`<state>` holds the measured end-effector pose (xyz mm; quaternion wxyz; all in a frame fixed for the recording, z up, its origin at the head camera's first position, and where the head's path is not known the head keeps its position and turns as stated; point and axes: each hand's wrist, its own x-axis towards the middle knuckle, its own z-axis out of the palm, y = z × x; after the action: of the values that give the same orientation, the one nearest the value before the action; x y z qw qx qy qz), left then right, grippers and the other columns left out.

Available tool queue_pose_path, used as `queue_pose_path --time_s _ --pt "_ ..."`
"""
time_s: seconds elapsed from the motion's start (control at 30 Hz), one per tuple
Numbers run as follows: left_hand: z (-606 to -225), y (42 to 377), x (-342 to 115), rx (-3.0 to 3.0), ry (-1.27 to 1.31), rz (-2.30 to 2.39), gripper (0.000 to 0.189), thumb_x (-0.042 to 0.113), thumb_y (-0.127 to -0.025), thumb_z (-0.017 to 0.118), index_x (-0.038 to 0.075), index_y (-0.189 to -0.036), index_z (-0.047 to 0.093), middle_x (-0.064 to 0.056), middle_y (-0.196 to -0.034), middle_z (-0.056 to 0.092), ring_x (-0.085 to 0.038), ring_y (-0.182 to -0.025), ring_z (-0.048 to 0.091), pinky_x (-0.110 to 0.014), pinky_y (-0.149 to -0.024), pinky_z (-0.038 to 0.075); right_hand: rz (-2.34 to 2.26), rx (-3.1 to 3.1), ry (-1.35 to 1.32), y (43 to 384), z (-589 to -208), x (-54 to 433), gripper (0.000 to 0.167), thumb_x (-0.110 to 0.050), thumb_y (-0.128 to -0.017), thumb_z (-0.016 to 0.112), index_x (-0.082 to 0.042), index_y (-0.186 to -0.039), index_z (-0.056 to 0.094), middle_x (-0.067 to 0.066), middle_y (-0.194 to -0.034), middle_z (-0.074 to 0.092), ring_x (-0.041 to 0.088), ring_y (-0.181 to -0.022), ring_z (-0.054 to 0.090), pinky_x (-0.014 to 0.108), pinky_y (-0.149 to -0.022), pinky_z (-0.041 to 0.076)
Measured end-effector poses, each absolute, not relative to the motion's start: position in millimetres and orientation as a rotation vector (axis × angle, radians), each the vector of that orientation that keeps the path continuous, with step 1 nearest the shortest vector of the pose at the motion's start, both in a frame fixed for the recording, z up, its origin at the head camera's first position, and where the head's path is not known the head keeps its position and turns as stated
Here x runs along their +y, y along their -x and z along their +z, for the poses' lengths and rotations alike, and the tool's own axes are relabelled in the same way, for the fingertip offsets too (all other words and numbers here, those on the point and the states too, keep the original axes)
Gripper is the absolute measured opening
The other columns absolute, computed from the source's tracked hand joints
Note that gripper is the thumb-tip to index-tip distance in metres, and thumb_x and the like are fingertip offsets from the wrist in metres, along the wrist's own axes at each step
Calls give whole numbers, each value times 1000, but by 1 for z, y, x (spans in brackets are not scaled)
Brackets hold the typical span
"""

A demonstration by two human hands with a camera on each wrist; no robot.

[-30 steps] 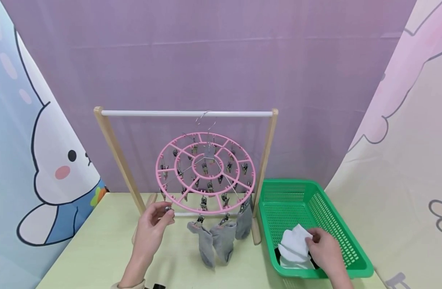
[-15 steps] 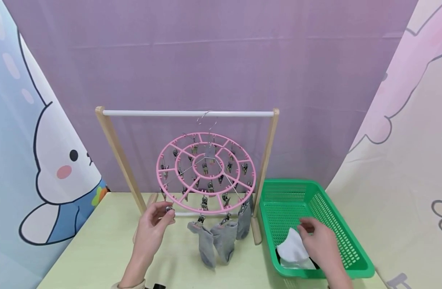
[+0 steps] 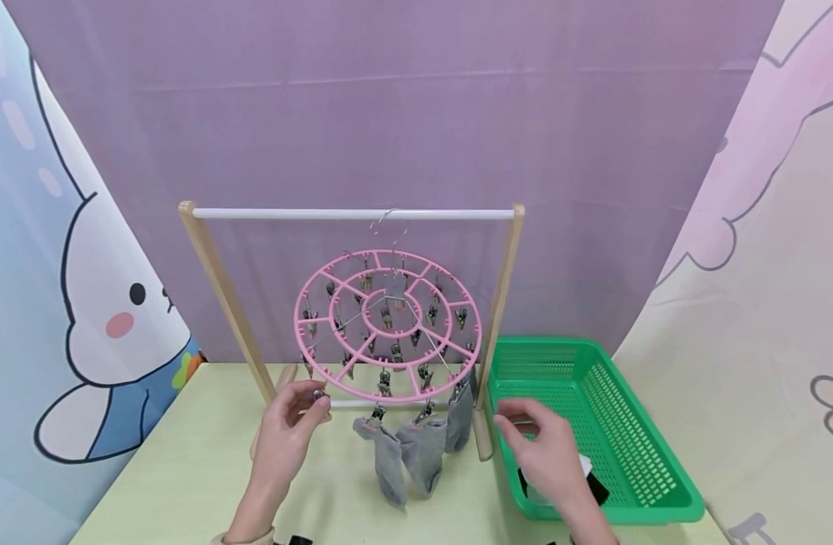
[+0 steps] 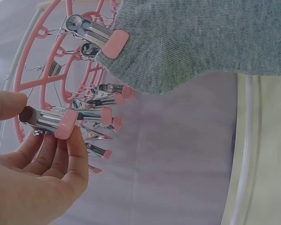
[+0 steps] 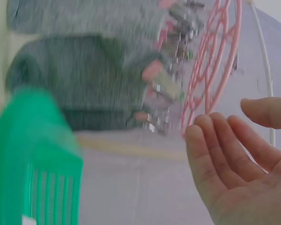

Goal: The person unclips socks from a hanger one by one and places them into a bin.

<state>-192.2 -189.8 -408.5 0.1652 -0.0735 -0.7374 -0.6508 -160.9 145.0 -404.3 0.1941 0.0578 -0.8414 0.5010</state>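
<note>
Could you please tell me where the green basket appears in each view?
Head: green basket, lower right.
Left wrist: not in this picture.
Right wrist: green basket, lower left, blurred.
Shared landmark: the pink hanger, central in head, upper left in left wrist, upper right in right wrist.

Readable text: none in the 3 views (0 words, 0 numbers, 0 brands).
Pink clip hanger (image 3: 391,335): no legible lettering; the grey piece (image 3: 394,290) near its centre is too small to read.
Clip (image 4: 48,120): nothing readable, only pale specks on its pink pad (image 4: 66,125) (not distinct letters).
Grey sock (image 4: 192,42): no legible mark.
Green basket (image 3: 546,341): none legible, and blurred from the right wrist.
Left backdrop (image 3: 110,295): a drawn character, no readable wording.
</note>
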Motion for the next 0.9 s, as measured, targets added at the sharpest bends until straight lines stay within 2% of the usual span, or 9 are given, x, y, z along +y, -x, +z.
queue_pose_path --time_s 0.17,0.3,0.53,0.73,0.9 --pt "-409 192 -189 -2104 209 -1845 26 1 -99 64 -6 -123 60 -13 -105 63 -9 -89 65 -23 -80 59 1511 -2291 -324 163 -409 121 21 0 -86 78 -9 -104 74 3 -96 73 13 -86 68 28 -80 58" --pt "-410 192 -189 -2105 216 -1841 26 1 -98 64 -6 -123 60 -14 -106 63 -9 -89 65 -23 -80 59 1550 -2287 -422 164 -413 105 19 -2 -86 78 -11 -103 75 3 -96 73 12 -85 67 28 -79 58" --pt "-410 192 -189 -2126 223 -1822 26 4 -99 65 -4 -124 60 -20 -108 63 -9 -89 65 -22 -80 58 1579 -2292 -513 164 -417 85 18 -5 -88 78 -6 -105 73 1 -96 73 14 -85 67 28 -79 59" --pt "-412 193 -190 -2120 240 -1815 27 4 -98 65 -4 -124 61 -13 -105 64 -10 -89 66 -23 -80 58 1639 -2372 -528 167 -420 71 19 -13 -90 77 -8 -109 73 0 -100 72 18 -89 67 29 -81 58" --pt "-412 194 -189 -2103 259 -1817 26 2 -98 65 -5 -123 61 -13 -104 64 -10 -88 66 -24 -80 59 1648 -2399 -584 172 -428 60 17 -10 -91 76 -4 -106 73 3 -98 71 18 -88 67 28 -79 59"
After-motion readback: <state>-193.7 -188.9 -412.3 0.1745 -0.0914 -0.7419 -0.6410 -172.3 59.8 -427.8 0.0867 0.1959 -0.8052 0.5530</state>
